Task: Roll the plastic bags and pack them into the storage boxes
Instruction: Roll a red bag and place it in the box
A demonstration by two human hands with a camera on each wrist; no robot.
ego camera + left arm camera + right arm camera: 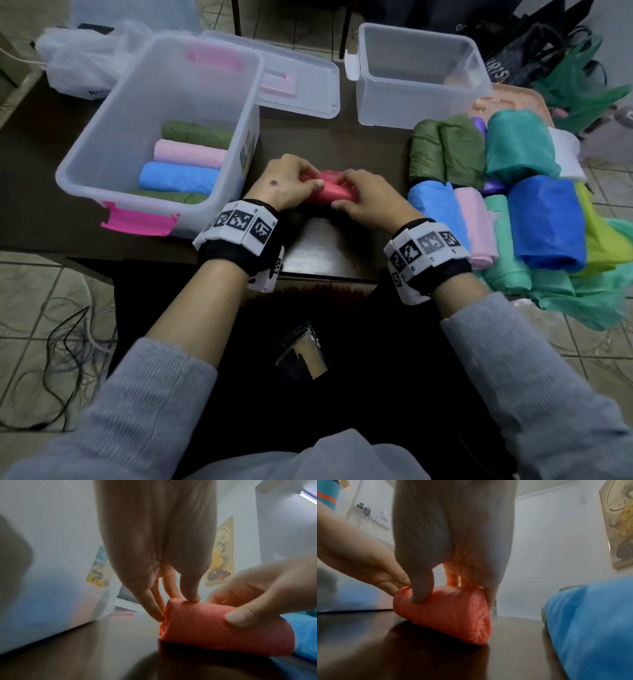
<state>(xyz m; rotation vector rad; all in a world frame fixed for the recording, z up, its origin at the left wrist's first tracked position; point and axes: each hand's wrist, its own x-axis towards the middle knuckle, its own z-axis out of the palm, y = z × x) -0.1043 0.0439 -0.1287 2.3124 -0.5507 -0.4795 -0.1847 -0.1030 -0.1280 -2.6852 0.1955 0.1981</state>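
Bags in white plastic (78,65) lie at the far left corner of the dark desk (318,246). Just right of them stands the large clear storage box (113,137) with pink latches, holding four rolled bags side by side: a green roll (195,134), a pink roll (188,153), a blue roll (178,177) and another green one at the near wall. Its clear lid (301,85) lies flat behind it.

In the middle of the desk lies the red rolled bag (330,192), resting on the wood between the large box and the pile at the right. The left hand (286,185) is curled over its left end, fingertips (193,597) pressing the top and the end of the roll. The right hand (363,198) clamps the right part, thumb (420,595) dug into the near side and fingers wrapped over the top. Both wrists wear bands with black-and-white markers.

Farther right, a smaller clear box (421,75) stands at the back of the desk. At the right edge sits a pile of rolled bags (496,192) in green, teal, blue, pink and yellow-green, partly on a pink tray (510,99).
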